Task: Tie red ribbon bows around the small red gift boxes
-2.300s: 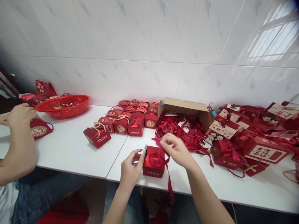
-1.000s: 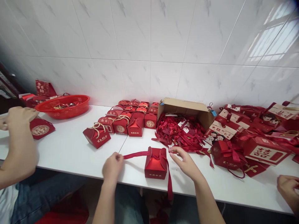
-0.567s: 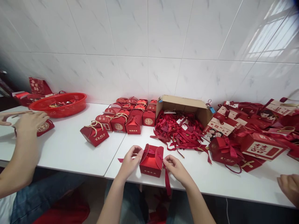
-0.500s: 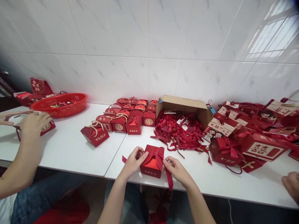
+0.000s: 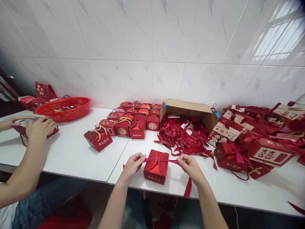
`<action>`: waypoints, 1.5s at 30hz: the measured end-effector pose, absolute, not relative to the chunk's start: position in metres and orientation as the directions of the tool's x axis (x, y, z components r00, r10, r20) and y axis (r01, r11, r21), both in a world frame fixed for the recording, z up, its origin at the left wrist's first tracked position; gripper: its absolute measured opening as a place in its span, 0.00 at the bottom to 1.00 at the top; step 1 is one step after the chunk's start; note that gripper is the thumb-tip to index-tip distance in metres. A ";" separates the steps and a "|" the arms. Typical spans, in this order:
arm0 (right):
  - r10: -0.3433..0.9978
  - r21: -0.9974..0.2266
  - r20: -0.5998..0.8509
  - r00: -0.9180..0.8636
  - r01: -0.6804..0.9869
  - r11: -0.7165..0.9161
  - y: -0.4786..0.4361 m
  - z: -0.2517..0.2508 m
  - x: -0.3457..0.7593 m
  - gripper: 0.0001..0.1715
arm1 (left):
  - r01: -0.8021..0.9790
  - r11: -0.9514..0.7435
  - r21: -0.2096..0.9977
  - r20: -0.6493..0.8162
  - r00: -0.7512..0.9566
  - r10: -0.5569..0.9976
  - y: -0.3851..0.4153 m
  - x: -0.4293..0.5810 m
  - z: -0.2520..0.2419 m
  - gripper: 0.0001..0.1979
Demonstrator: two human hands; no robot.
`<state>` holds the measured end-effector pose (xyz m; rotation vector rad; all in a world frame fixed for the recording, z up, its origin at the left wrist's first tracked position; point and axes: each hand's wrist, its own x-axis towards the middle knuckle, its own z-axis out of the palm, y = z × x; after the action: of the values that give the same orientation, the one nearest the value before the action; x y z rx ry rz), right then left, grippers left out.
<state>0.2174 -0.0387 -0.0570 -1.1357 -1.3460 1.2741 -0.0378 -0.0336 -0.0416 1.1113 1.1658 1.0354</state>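
A small red gift box (image 5: 155, 174) with gold lettering stands near the table's front edge, its rounded top flaps folded together. A dark red ribbon (image 5: 172, 161) runs through the flaps and stretches out to both sides. My left hand (image 5: 133, 166) pinches the ribbon just left of the box. My right hand (image 5: 190, 167) pinches it on the right, and a loose tail hangs below that hand. Both hands are off the box itself, with the ribbon pulled nearly straight between them.
Behind lie several finished red boxes (image 5: 137, 126), a cardboard box (image 5: 188, 105) spilling red ribbons (image 5: 182, 135), and a heap of gift boxes and bags (image 5: 256, 136) at right. Left, a co-worker's hands (image 5: 40, 130) handle a box near a red plastic basket (image 5: 64, 114).
My hands have moved apart, off the flaps, drawing the ribbon out sideways. The flaps lie flatter now. A person's hand at the far right has left the view.
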 end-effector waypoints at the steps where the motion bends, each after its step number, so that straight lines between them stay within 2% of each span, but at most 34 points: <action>1: 0.989 -0.991 0.084 -0.125 0.097 0.096 -0.038 -0.056 0.221 0.21 | -0.052 0.160 0.986 -0.153 0.126 0.980 -0.034 -0.039 -0.040 0.21; 4: 0.955 -0.904 0.252 -0.153 0.314 0.289 -0.037 -0.049 0.231 0.17 | -0.083 0.164 0.983 -0.150 0.152 0.977 -0.034 -0.039 -0.033 0.21; 8: 0.846 -0.690 0.418 -0.332 0.489 0.533 -0.038 -0.037 0.241 0.12 | -0.080 0.174 0.981 -0.161 0.146 0.976 -0.032 -0.039 -0.027 0.21; 12: 0.805 -0.562 0.490 -0.335 0.584 0.586 -0.038 -0.035 0.246 0.06 | -0.065 0.168 0.984 -0.159 0.119 0.980 -0.030 -0.042 -0.023 0.21; 19: 0.688 -0.411 0.688 -0.231 0.657 0.632 -0.039 -0.045 0.251 0.09 | 0.122 0.083 0.989 -0.099 0.128 0.987 -0.029 -0.042 -0.016 0.19; 23: 0.699 -0.394 0.687 -0.201 0.704 0.590 -0.042 -0.065 0.251 0.12 | 0.307 -0.068 0.949 0.021 0.156 0.988 -0.026 -0.042 -0.027 0.18; 27: 0.772 -0.436 0.610 -0.181 0.737 0.517 -0.048 -0.093 0.235 0.12 | 0.415 -0.130 0.900 0.076 0.144 0.987 -0.028 -0.042 -0.043 0.16; 29: 0.804 -0.473 0.575 -0.152 0.740 0.478 -0.053 -0.103 0.223 0.10 | 0.492 -0.168 0.854 0.135 0.101 0.986 -0.032 -0.043 -0.050 0.14; 31: 0.808 -0.542 0.587 -0.051 0.717 0.439 -0.062 -0.108 0.212 0.09 | 0.604 -0.199 0.772 0.265 -0.021 0.964 -0.039 -0.044 -0.055 0.10; 33: 0.771 -0.648 0.622 0.135 0.640 0.412 -0.075 -0.110 0.203 0.13 | 0.694 -0.178 0.698 0.387 -0.156 0.909 -0.051 -0.048 -0.060 0.08; 35: 0.761 -0.783 0.567 0.315 0.494 0.378 -0.089 -0.110 0.195 0.13 | 0.712 -0.153 0.685 0.388 -0.179 0.904 -0.064 -0.051 -0.063 0.09; 37: 0.859 -0.923 0.363 0.361 0.268 0.277 -0.102 -0.109 0.188 0.11 | 0.710 -0.154 0.687 0.283 -0.067 0.957 -0.078 -0.053 -0.066 0.14; 39: 0.967 -0.998 0.060 0.246 -0.018 0.067 -0.110 -0.108 0.180 0.15 | 0.747 -0.156 0.646 0.171 0.058 0.984 -0.088 -0.051 -0.069 0.17; 40: 0.985 -0.985 -0.079 0.156 -0.165 -0.053 -0.112 -0.107 0.176 0.18 | 0.779 -0.154 0.608 0.129 0.094 0.987 -0.091 -0.050 -0.070 0.18; 42: 0.966 -0.870 -0.257 -0.005 -0.435 -0.234 -0.109 -0.104 0.169 0.21 | 0.836 -0.145 0.529 0.089 0.115 0.989 -0.093 -0.046 -0.075 0.18; 45: 0.931 -0.610 -0.345 -0.119 -0.726 -0.319 -0.096 -0.098 0.165 0.16 | 0.865 -0.126 0.485 0.088 0.096 0.992 -0.085 -0.044 -0.083 0.20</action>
<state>0.1654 -0.0956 -0.0982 -0.8201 -0.3463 1.7253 -0.0435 -0.0854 -0.0834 2.0691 1.8368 0.5730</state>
